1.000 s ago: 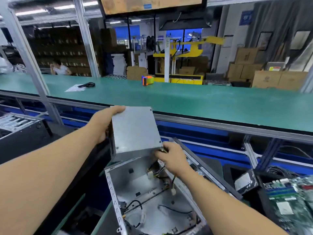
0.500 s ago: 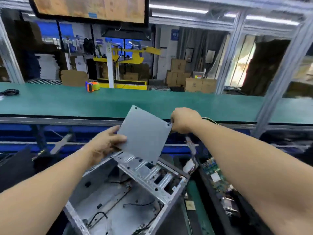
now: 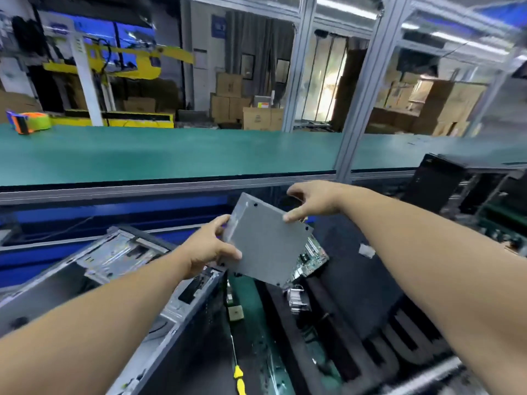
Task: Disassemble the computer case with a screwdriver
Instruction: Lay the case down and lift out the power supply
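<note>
A grey metal power supply box [image 3: 268, 246] is held in the air, tilted, right of the open computer case [image 3: 119, 266]. My left hand [image 3: 208, 249] grips its lower left edge, thumb on the top face. My right hand [image 3: 310, 199] is at the box's far upper corner, fingers loosely spread and one fingertip touching the edge. A screwdriver with a yellow handle [image 3: 238, 374] lies on the green mat in front of the case.
A green circuit board [image 3: 312, 256] and a heatsink [image 3: 296, 299] lie on black foam trays [image 3: 370, 323] to the right. Another black case [image 3: 456, 189] stands at far right. A green conveyor [image 3: 171, 152] with an orange tape dispenser [image 3: 28, 121] runs behind.
The box has been lifted out of the case and carried right, over the trays. My right hand has opened and moved to the box's far corner. My view has swung right.
</note>
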